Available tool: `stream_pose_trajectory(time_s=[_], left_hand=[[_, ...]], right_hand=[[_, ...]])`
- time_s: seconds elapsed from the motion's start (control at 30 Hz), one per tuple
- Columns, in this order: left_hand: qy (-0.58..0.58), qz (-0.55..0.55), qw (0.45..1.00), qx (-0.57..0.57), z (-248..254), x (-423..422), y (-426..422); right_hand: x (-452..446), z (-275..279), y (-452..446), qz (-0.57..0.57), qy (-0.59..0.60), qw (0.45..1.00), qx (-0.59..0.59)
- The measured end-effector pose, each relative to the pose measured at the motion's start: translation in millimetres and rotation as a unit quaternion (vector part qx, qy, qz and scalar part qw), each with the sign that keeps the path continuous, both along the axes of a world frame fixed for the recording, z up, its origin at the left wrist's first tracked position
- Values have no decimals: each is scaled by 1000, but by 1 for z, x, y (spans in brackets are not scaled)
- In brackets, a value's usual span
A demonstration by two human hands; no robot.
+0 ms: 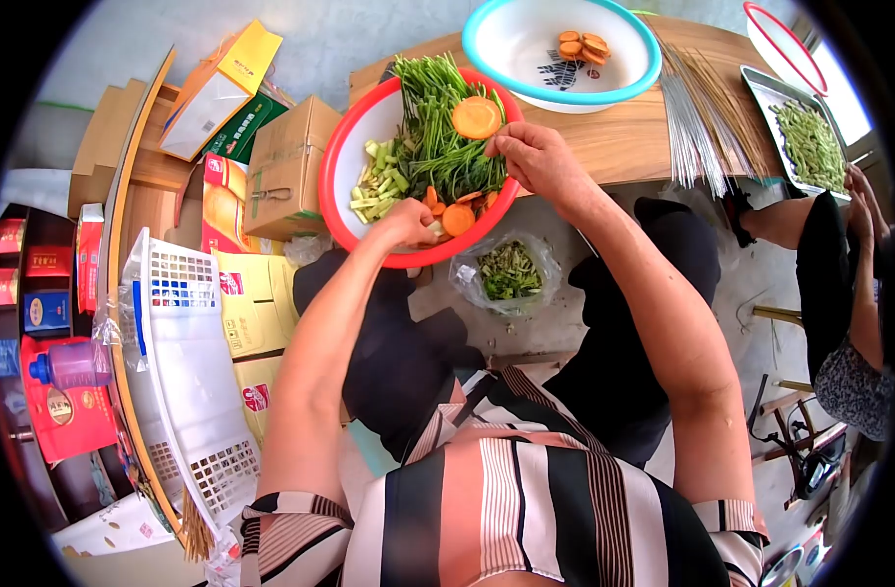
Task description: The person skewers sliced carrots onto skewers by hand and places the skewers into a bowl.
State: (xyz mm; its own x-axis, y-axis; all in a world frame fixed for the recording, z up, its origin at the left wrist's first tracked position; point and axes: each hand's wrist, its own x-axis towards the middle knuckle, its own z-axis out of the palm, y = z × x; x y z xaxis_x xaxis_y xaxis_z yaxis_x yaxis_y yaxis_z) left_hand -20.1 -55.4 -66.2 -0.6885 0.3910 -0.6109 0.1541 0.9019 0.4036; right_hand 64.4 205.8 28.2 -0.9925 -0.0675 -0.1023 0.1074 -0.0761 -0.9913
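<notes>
A red-rimmed white basin (342, 201) holds a bunch of green leafy stems (430, 108), chopped pale-green stalk pieces (377, 181) and carrot slices (457, 219). My right hand (540, 164) is over the basin's right side, its thumb and fingers pinched at the edge of a large round carrot slice (477, 117) above the greens. Down at the basin's near side, my left hand (408, 223) has its fingers curled beside the carrot slices. What those fingers hold, if anything, is hidden.
A blue-rimmed basin (482, 44) with carrot slices (582, 47) stands on the wooden table (604, 147). Skewers (707, 108) and a tray of green pieces (809, 147) lie rightward, near another person's hand (863, 201). Below is a bag of scraps (508, 272); boxes (289, 166) stand left.
</notes>
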Motion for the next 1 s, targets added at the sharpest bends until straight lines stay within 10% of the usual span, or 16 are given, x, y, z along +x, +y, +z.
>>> stream_pose_trajectory(time_s=[0.27,0.6,1.0], left_hand=[[432,-66,887,-151,53,-10,-57],[147,-79,985,-48,-6,0,-34],[177,-81,978,-77,-10,0,-26]], right_hand=[[-2,1,-1,12,-10,1000,-1],[-5,-8,-5,19,8,999,35],[-3,-9,-1,20,0,999,31]])
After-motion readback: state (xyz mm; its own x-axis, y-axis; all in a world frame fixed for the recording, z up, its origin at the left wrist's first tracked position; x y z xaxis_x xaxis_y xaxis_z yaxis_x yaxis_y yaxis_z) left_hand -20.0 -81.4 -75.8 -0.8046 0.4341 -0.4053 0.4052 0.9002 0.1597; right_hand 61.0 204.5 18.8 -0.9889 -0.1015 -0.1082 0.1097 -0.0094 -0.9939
